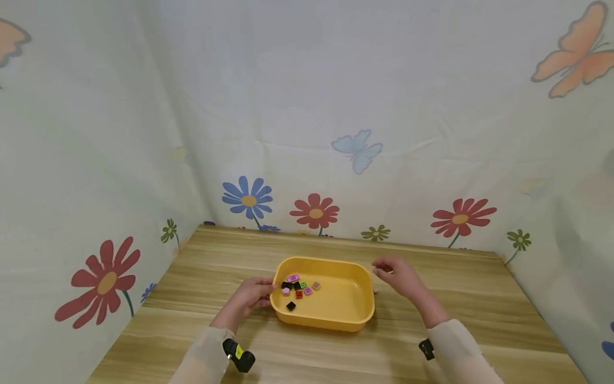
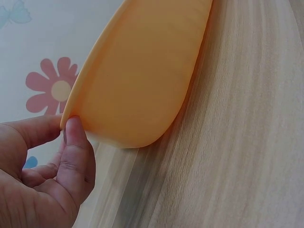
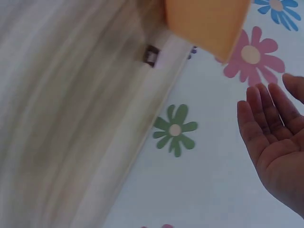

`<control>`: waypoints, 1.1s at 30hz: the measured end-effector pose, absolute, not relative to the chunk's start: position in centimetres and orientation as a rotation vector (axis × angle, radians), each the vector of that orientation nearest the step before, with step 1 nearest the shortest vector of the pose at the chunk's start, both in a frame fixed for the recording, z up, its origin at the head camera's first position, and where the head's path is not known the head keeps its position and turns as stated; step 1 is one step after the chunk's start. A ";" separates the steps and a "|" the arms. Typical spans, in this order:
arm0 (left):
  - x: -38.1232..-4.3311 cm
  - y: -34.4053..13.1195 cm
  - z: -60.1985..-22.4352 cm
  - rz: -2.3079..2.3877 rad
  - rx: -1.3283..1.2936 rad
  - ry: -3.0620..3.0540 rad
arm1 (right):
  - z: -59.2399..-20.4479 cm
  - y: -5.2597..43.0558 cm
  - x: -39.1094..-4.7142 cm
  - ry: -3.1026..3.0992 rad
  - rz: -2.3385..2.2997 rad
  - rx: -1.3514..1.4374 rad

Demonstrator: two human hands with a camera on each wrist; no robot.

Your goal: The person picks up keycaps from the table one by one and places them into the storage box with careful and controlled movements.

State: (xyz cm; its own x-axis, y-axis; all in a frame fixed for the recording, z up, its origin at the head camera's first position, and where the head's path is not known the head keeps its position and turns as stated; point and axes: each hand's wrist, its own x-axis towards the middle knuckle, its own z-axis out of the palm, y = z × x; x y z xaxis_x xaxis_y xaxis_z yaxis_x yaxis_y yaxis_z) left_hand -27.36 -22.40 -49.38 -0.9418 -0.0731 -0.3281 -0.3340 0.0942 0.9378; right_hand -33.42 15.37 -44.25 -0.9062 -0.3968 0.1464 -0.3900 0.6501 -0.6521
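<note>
A yellow plastic tray (image 1: 331, 316) with rounded corners stands on the wooden table. Toward its left end lie several small toy bricks: black ones (image 1: 290, 305), a red one (image 1: 299, 294), a green one (image 1: 304, 285) and pink ones (image 1: 293, 278). My left hand (image 1: 251, 293) pinches the tray's left rim between thumb and fingers, seen close in the left wrist view. Beyond the right end of the tray, my right hand (image 1: 398, 276) is raised with nothing in it. Its fingers (image 3: 259, 114) are nearly straight. A small dark and pink piece (image 3: 152, 56) lies on the table beside the tray.
The wood-grain table (image 1: 230, 248) ends at a pale cloth (image 1: 288, 106) printed with flowers and butterflies, which hangs at the back and both sides. Each sleeve carries a small black device, as on the left wrist (image 1: 239, 356).
</note>
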 end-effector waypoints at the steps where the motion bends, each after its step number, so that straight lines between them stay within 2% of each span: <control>1: -27.4 -22.4 -49.4 1.946 -0.411 2.169 | -44.6 15.5 -33.4 2.862 -1.122 -0.665; 17: -27.3 -22.3 -49.2 1.931 -0.429 2.192 | -50.5 15.3 -34.7 2.928 -0.916 -0.577; 33: -27.2 -22.4 -49.2 1.943 -0.428 2.178 | -50.7 14.6 -35.0 2.973 -0.818 -0.494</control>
